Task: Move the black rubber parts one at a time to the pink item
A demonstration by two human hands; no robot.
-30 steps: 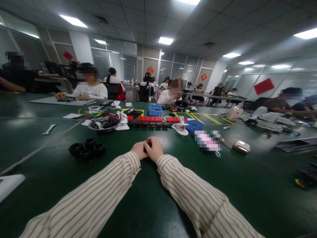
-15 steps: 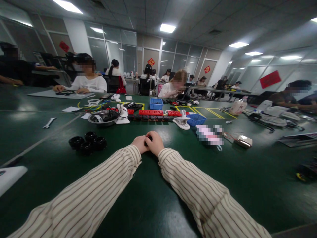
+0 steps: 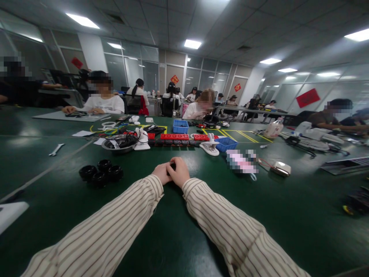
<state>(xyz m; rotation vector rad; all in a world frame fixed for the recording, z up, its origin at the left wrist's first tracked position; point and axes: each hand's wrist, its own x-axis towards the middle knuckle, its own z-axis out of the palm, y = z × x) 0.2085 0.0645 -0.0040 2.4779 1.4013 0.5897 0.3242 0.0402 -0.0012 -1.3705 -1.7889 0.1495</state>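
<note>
Over the middle of the green table (image 3: 161, 238), my left hand (image 3: 162, 173) and my right hand (image 3: 180, 173) meet with their fingers closed round a small black part (image 3: 173, 166). Only a sliver of it shows between the hands, so its kind is hidden. To the left of my hands stands a cluster of several glossy black round pieces (image 3: 99, 179), which look like small wheels.
Beyond my hands lie red-and-black rows of blocks (image 3: 174, 137), a metal bowl (image 3: 119, 145) of dark parts, two white clip stands (image 3: 210, 145) and blue bins (image 3: 180, 126). A wrench (image 3: 57, 149) lies left, a shiny case (image 3: 281, 169) right. Other people sit across the table.
The view has tilted slightly up, so the table and hands appear a little lower. My right hand's fingers have shifted slightly around the black part; both hands stay together.
</note>
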